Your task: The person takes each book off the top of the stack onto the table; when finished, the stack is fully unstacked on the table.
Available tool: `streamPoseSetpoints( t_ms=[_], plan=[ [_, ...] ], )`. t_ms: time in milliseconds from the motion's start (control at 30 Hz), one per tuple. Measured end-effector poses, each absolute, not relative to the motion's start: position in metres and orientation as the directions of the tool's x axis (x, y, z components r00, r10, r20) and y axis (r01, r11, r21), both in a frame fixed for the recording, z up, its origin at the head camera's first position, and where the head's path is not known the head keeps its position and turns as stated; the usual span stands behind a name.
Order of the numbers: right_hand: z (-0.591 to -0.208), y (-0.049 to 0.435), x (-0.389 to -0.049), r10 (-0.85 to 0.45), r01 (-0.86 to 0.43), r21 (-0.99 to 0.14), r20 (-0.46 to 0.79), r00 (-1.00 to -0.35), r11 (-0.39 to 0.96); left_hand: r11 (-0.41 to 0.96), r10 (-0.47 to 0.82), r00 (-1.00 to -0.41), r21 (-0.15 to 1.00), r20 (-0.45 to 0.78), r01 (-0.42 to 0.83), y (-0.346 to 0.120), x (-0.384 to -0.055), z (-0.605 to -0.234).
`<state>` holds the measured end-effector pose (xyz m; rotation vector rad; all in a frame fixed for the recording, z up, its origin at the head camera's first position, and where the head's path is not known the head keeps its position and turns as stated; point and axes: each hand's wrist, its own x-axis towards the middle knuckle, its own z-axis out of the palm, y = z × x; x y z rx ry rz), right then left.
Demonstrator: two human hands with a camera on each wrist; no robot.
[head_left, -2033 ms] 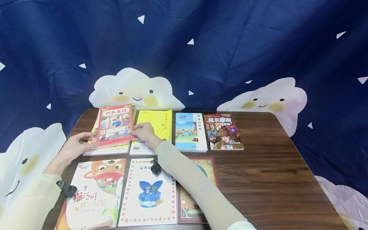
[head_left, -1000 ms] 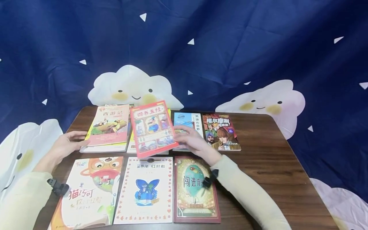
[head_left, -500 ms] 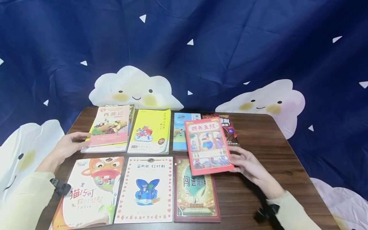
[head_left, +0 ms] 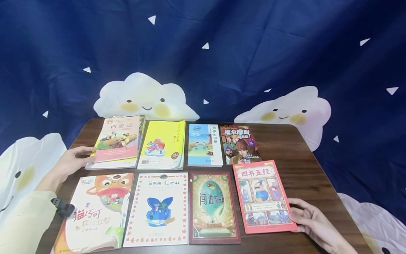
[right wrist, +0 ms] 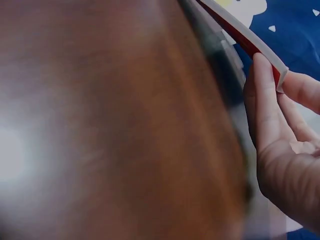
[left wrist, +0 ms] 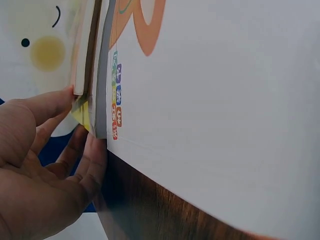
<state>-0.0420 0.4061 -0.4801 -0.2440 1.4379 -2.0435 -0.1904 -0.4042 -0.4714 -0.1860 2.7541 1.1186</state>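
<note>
books (head_left: pixel 156 209) in rows on table (head_left: pixel 293 151), cloth (head_left: pixel 215 74) behind

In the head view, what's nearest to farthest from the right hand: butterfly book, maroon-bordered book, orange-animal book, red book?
From the right hand:
1. Red book, held at its lower right.
2. Maroon-bordered book, just left.
3. Butterfly book, further left.
4. Orange-animal book, front row's left end.

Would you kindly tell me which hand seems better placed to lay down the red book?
Most likely the right hand: it pinches the red book near its lower right corner. The left hand touches the book pile at the opposite side of the table, with other books between.
</note>
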Motion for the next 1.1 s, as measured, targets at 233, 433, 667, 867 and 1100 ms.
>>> streamPoseSetpoints(
  t_ms=[233,433,667,867,1100],
  plan=[
    [-0.481,0.409,-0.032,-0.559,0.42,-0.899,-0.287,-0.778,-0.123,0.702,-0.06,-0.979,0.689,-0.195,-0.181,-0.406,-0.189,-0.47],
    [-0.472,0.412,-0.037,-0.375,0.324,-0.924,-0.379,-0.846,0.203,0.703,-0.061,-0.976,0.685,-0.207,-0.189,-0.406,-0.189,-0.47],
    [-0.458,0.401,-0.059,-0.429,0.198,-0.975,-0.222,-0.876,0.101,0.703,-0.059,-0.978,0.687,-0.201,-0.184,-0.405,-0.19,-0.471],
    [-0.453,0.356,-0.094,-0.453,0.19,-0.98,-0.199,-0.869,0.066,0.681,-0.063,-0.976,0.706,-0.207,-0.194,-0.402,-0.19,-0.471],
    [-0.451,0.283,-0.136,-0.391,0.256,-0.957,-0.289,-0.874,0.137,0.695,-0.081,-0.979,0.693,-0.189,-0.192,-0.401,-0.188,-0.473]
  ],
)
